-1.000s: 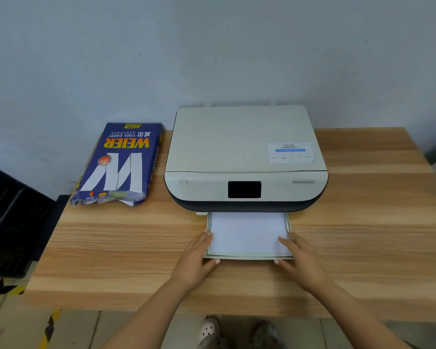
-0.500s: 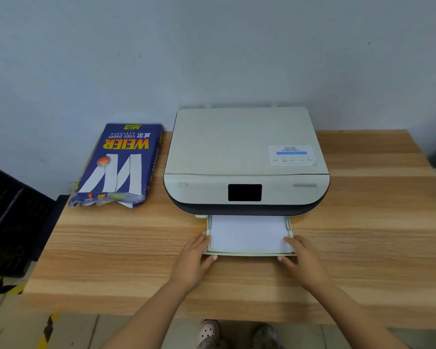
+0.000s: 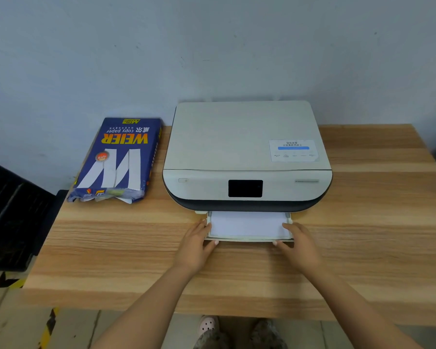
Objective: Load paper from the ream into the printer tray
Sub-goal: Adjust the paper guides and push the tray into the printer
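A beige printer [image 3: 247,147] with a dark screen stands at the back middle of the wooden table. Its paper tray [image 3: 247,239] sticks out a short way at the front, with white paper [image 3: 247,224] lying flat in it. My left hand [image 3: 195,244] grips the tray's front left corner, thumb on the front edge. My right hand [image 3: 298,244] grips the front right corner the same way. The blue ream [image 3: 116,159], torn open at its near end, lies to the left of the printer.
The wooden table [image 3: 363,235] runs wide to the right of the printer and in front of it. A black crate [image 3: 13,215] stands off the table's left edge. A grey wall is close behind. My feet show below the table's near edge.
Both hands have pushed the tray further into the printer, so less of the tray and paper sticks out now. The ream has not moved.
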`<state>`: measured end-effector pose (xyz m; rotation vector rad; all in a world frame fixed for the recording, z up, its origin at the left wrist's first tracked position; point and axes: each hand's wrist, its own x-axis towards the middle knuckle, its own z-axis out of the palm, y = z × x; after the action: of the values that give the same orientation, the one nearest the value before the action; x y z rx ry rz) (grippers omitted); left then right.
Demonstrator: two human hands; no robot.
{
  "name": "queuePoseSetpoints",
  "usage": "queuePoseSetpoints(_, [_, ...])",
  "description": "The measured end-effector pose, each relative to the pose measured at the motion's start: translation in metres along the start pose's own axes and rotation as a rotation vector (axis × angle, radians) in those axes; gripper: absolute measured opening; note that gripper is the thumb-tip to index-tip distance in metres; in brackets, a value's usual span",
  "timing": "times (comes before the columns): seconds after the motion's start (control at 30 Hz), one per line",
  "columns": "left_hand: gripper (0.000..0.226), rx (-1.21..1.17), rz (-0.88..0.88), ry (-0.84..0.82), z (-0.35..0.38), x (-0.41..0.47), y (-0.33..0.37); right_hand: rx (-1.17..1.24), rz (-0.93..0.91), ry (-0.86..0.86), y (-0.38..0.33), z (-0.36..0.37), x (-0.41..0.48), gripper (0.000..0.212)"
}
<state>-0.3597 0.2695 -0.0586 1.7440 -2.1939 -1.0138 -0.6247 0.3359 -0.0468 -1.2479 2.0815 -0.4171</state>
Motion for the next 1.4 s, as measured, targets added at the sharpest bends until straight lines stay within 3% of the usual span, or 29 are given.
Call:
queuePoseSetpoints(0.2, [0.047,-0.044,0.102,0.169,0.008,-0.029,0.009,0.023,-0.082,0.194,-0.009,0.008,-0.034,0.041])
queuePoseSetpoints(0.3, [0.050,-0.008,0.164,0.133,0.018,-0.048,0.013,-0.013,-0.171,0.156,-0.011,0.020,-0.050,0.040])
queuePoseSetpoints(0.57, [0.066,0.211,0.140,-0.034,0.029,-0.056,0.014,-0.276,-0.178,-0.034,-0.013,0.036,-0.054,0.063])
queuePoseSetpoints(0.77, [0.068,0.238,0.119,-0.034,0.025,-0.036,0.018,-0.313,-0.157,-0.008,-0.026,0.029,-0.038,0.063])
queuePoseSetpoints(1.0, [0.072,0.104,-0.016,0.045,0.030,-0.043,0.037,0.141,-0.009,0.071,-0.040,0.037,-0.051,0.063])
queuePoseSetpoints(1.23, [0.080,-0.105,-0.118,-0.046,0.032,-0.025,0.044,0.342,0.210,-0.040,-0.051,0.042,-0.023,0.053])
queuePoseSetpoints(1.4, [0.080,-0.171,-0.105,-0.014,0.029,-0.010,0.052,0.424,0.297,-0.064,-0.057,0.041,-0.003,0.032])
